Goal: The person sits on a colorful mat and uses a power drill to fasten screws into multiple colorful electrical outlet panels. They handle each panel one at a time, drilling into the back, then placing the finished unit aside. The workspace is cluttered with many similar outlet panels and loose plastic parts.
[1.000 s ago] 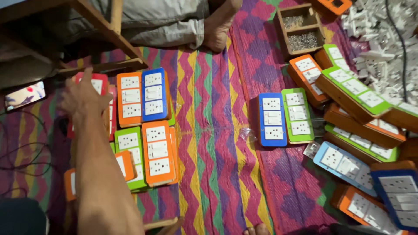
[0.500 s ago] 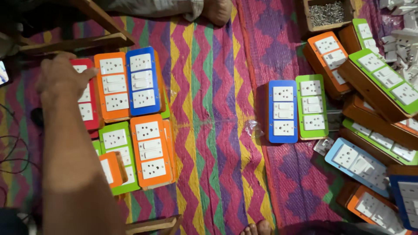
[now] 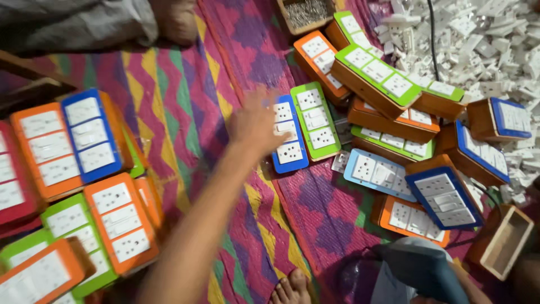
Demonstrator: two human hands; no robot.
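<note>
While it stretches across the striped mat (image 3: pixel 185 107), the left hand (image 3: pixel 256 128) is blurred, its fingers spread open and holding nothing, the fingertips at or just over the near edge of a blue-framed switch board (image 3: pixel 291 143); whether they touch it cannot be told. Just beyond, at three o'clock of the hand, lies a green-framed switch board (image 3: pixel 316 121), side by side with the blue one. Further out toward two o'clock, wooden boxes with green and orange faceplates (image 3: pixel 376 73) are stacked, and a heap of white plastic parts (image 3: pixel 478 45) fills the far corner. At four o'clock rests a pale blue board (image 3: pixel 378 171). Back at nine o'clock sit orange and blue boards (image 3: pixel 67 143). The right hand is out of sight.
</note>
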